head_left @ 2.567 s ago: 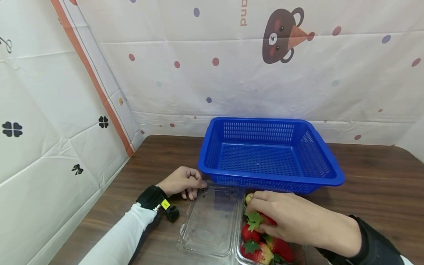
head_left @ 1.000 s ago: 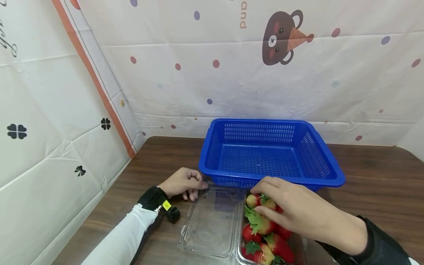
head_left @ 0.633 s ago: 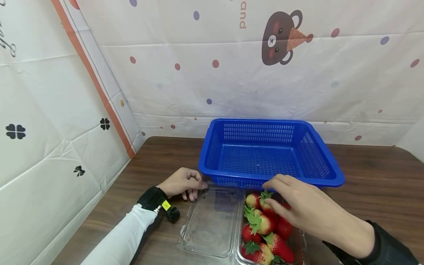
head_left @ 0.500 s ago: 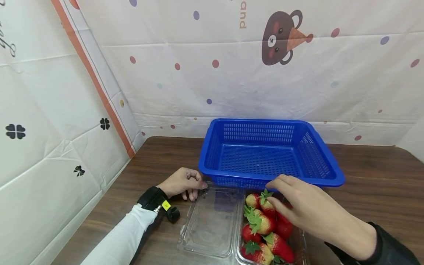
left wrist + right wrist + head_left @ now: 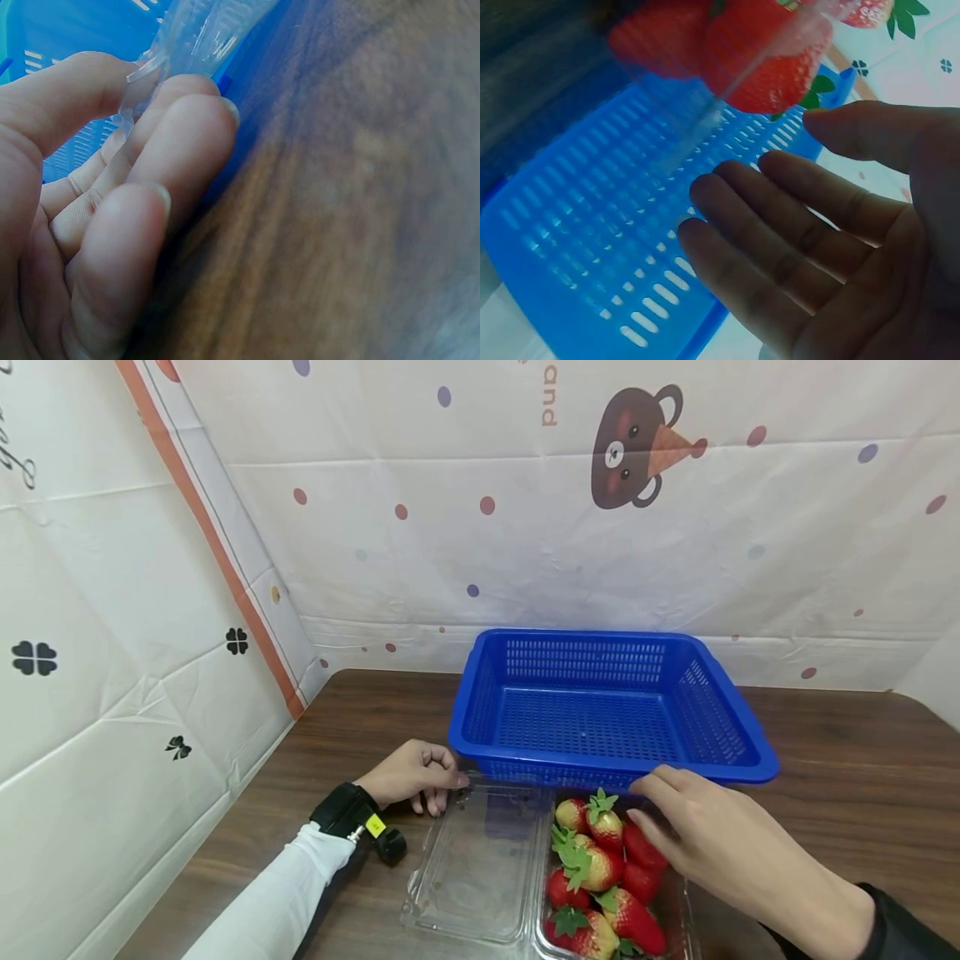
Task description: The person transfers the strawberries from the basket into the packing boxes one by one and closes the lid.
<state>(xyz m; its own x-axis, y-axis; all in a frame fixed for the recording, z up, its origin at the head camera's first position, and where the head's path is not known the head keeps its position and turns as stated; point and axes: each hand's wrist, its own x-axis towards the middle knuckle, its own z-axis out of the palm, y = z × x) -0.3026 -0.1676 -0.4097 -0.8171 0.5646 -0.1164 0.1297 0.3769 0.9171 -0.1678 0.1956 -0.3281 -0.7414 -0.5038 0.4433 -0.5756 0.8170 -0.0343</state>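
Observation:
My left hand (image 5: 420,774) pinches the far left corner of a clear plastic lid (image 5: 480,868), which lies folded out flat on the table. In the left wrist view, thumb and forefinger (image 5: 180,88) meet on the clear plastic (image 5: 206,30). The lid joins a clear box at its right, filled with several red strawberries (image 5: 592,864), some with pale tips and green leaves. Above the box's far right corner hovers my right hand (image 5: 720,835), fingers loosely extended and holding nothing. The right wrist view shows that palm (image 5: 855,285) with spread fingers, beside strawberries (image 5: 769,67) behind clear plastic.
A blue perforated basket (image 5: 615,764) stands directly behind the box, with nothing in it. The brown wooden table (image 5: 847,760) extends to both sides. White printed sheets (image 5: 360,552) hang behind and at the left.
My right hand has let go of a leafy strawberry in the box and moved to the right, uncovering more of the fruit. The left hand keeps its place on the lid corner.

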